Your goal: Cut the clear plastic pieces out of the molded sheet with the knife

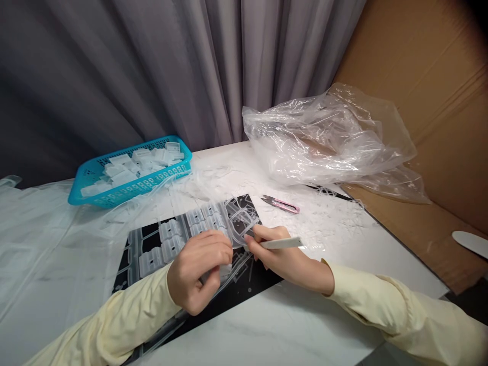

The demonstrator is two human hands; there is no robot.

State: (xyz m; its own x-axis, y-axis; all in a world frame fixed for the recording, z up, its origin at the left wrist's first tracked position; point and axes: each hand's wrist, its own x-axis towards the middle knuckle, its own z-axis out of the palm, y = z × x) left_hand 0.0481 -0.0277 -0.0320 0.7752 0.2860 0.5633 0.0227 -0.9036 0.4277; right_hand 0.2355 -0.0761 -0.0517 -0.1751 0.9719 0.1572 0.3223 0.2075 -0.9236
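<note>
My left hand [200, 269] is closed, its fingers curled down over translucent plastic pieces on a moulded sheet; its fingertips are partly hidden. My right hand [280, 249] pinches a slim white-handled tool [284, 243] like a pen, pointing left towards the sheet's edge. The tool's tip is too small to make out. Several boxy translucent plastic pieces [171, 248] lie joined in rows with thin frames between them. Beneath them is a black mat [224, 305]. Loose frame strips [244, 216] lie tangled at its upper right corner, just beyond my right hand.
Thread snips [281, 204] with pink handles lie behind my right hand, among scattered clear scraps [316, 218]. A blue basket [129, 193] at the back left holds several translucent pieces. Clear plastic bags [328, 142] are heaped back right, against a cardboard wall [423, 101]. Plastic film [57, 244] covers the left side.
</note>
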